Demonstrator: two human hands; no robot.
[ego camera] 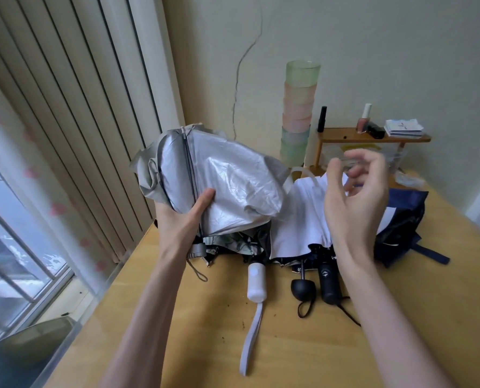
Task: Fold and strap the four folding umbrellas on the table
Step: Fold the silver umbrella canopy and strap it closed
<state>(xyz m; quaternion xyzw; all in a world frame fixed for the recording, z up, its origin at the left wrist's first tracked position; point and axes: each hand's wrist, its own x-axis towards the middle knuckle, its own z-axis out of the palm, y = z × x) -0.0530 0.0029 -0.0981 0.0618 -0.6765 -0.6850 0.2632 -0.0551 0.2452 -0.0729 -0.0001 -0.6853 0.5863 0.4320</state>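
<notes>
A lived-in room of a home is shown, not a workplace. A plain painted wall (373, 37) is marked by a long crack (237, 79), and a window (9, 261) at the left is covered by vertical blinds (65, 93) and a sheer curtain (23, 169) printed with pink flowers. On a pale wooden table (289, 354) set into the corner, a small wooden shelf (345, 138) is kept with nail polish (363, 120), a black tube (322, 119) and a stack of cards (403, 128), and a tall stack of pastel cups (299, 113) is stood beside it.
</notes>
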